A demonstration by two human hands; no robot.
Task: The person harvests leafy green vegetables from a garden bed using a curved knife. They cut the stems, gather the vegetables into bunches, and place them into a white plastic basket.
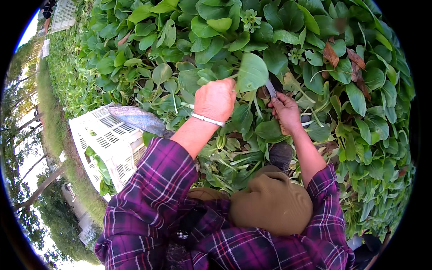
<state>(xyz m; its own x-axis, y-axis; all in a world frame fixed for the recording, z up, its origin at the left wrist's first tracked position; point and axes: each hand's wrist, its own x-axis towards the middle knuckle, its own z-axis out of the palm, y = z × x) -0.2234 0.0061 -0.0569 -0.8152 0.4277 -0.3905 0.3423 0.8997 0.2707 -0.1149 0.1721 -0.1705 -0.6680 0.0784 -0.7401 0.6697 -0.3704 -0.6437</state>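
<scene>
My left hand, with a pale bangle at its wrist, is closed around a leafy green plant; the fingers are mostly hidden from above. One broad leaf stands up beside its knuckles. My right hand grips a knife by its handle, low among the plants. The blade points up and away from me, with its tip partly hidden by the broad leaf. Loose leaves and pale stalks lie on the ground between my hands and my knees.
A white plastic crate with greens inside stands at my left, a worn bluish-grey object against it. Dense leafy greens spread ahead and right, with dry brown leaves among them. A person and another crate are far left.
</scene>
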